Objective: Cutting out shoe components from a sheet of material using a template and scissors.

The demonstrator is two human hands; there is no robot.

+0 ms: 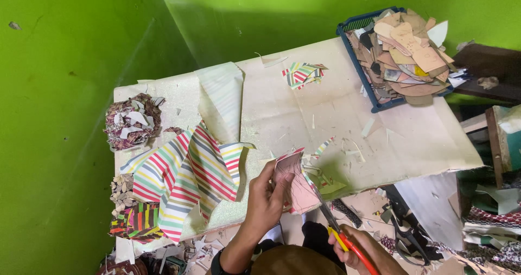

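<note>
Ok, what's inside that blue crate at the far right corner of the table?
The blue crate holds a heaped pile of brown and tan cardboard cut-outs, spilling above its rim, with a few white and yellow pieces among them. Whatever lies lower in the crate is covered.

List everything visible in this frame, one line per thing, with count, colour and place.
table: one, cream top, centre
striped sheets: several, multicolour, table left
patterned scraps: one pile, dark and white, far left
striped cutouts: small pile, table top centre
tray: one, blue, top right
templates: heap, brown, in the tray
walls: green, behind the table
piece: one, pinkish, in the left hand
scissors: one, red and yellow handles, in the right hand
left hand: holds the piece
right hand: holds the scissors
</note>
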